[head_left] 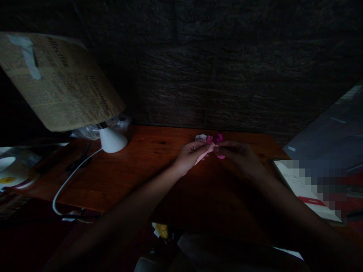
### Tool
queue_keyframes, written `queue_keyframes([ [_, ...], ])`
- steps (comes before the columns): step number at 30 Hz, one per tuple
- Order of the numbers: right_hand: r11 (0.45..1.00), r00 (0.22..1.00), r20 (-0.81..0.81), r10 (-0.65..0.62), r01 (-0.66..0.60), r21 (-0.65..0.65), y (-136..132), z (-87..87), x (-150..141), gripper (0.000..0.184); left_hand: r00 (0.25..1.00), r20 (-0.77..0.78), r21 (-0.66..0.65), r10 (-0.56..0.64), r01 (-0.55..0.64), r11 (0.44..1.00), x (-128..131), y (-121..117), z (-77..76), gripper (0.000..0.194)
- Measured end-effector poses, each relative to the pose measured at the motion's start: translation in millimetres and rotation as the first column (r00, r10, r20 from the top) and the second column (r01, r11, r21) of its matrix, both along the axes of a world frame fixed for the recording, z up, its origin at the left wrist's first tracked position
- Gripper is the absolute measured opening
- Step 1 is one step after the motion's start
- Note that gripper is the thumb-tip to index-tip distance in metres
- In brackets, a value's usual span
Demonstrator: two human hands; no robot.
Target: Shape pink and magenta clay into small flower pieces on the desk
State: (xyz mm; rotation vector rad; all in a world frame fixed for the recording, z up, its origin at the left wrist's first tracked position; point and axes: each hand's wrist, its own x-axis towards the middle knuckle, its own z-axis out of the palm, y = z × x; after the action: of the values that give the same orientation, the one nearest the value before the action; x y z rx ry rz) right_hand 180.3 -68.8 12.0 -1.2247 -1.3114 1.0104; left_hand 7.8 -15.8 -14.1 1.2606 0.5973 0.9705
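Observation:
My left hand (189, 154) is closed on a folded, pale pink piece (209, 150) that looks like thin paper or fabric, held just above the wooden table. From the other side, the fingertips of my right hand (239, 153) meet the same pink piece in a pinch. A brighter pink, petal-like bit (221, 156) shows below those fingertips. Just behind the hands lie a pink ruffled piece (209, 139), a magenta piece (219, 138) and a whitish rounded one (200, 138). The dim light hides the finer detail.
A lamp with a newsprint shade (68, 83) and white base (113, 139) stands on the table (141, 151) at left, its white cord (64, 181) hanging over the front edge. Dark scissors-like handles (79, 160) lie nearby. A flat white-and-red item (312, 200) is at right.

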Motion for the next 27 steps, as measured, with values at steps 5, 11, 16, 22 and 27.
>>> queue_keyframes([
  [5, 1.000, 1.000, 0.002, -0.015, 0.014, 0.023, 1.7, -2.6, 1.9, 0.034, 0.998, 0.064, -0.027, -0.030, 0.031, 0.999, 2.4, 1.3, -2.8, 0.037],
  [11, 0.998, 0.996, -0.076, -0.048, 0.051, 0.033, 2.6, -4.1, 1.3, 0.033, 0.997, 0.081, -0.036, -0.004, 0.006, 0.999, 3.2, -0.3, -2.3, 0.034],
  [16, 0.998, 0.994, -0.111, -0.012, 0.019, 0.060, 3.5, -6.5, -0.5, 0.032, 0.998, 0.056, 0.021, 0.014, -0.015, 1.000, 2.8, -0.1, -4.0, 0.030],
  [22, 0.992, 0.986, -0.146, 0.084, -0.069, 0.103, 1.7, -3.3, 0.2, 0.038, 0.997, 0.068, 0.046, -0.040, 0.037, 0.998, 1.0, 1.4, -3.3, 0.031],
  [27, 0.987, 0.988, -0.118, 0.096, -0.079, 0.138, -0.7, 0.1, 0.4, 0.035, 0.993, 0.108, 0.124, -0.053, 0.040, 0.991, 0.5, 2.4, -2.5, 0.027],
])
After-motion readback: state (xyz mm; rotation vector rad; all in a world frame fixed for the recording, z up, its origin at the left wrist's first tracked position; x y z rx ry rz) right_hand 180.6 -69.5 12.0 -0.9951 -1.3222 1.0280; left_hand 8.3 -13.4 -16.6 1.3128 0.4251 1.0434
